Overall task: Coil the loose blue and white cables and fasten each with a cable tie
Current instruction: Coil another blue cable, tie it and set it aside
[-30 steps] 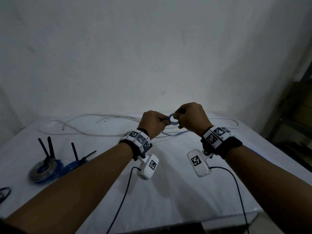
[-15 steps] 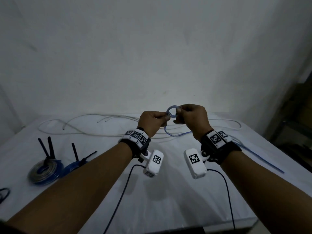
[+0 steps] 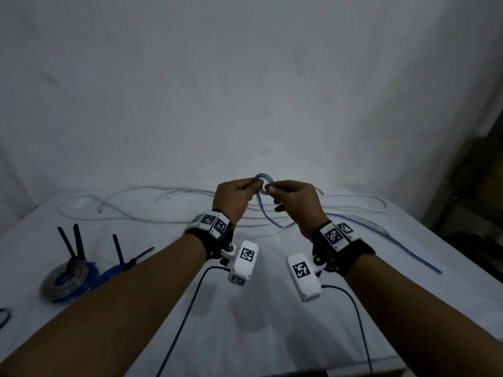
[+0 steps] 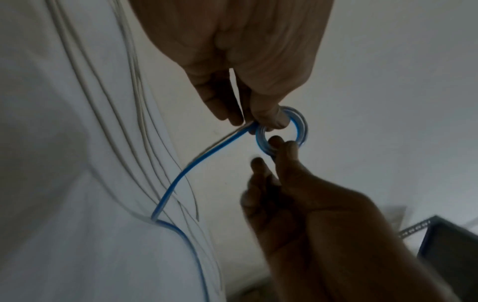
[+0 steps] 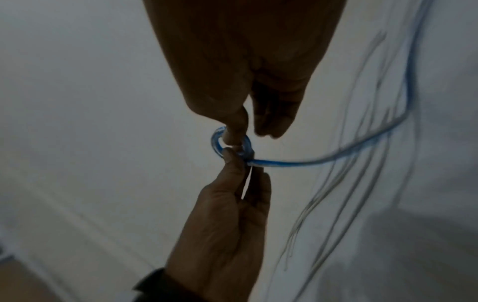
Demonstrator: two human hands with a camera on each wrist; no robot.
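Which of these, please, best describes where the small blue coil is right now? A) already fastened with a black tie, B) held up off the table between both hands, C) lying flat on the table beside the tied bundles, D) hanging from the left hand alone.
B: the small blue coil is pinched between the left hand and the right hand, above the table.

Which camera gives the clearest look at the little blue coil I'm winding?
The left wrist view: the blue coil is large, sharp, its turns visible. The right wrist view shows it partly hidden behind fingers. The head view shows only a tiny ring between both hands.
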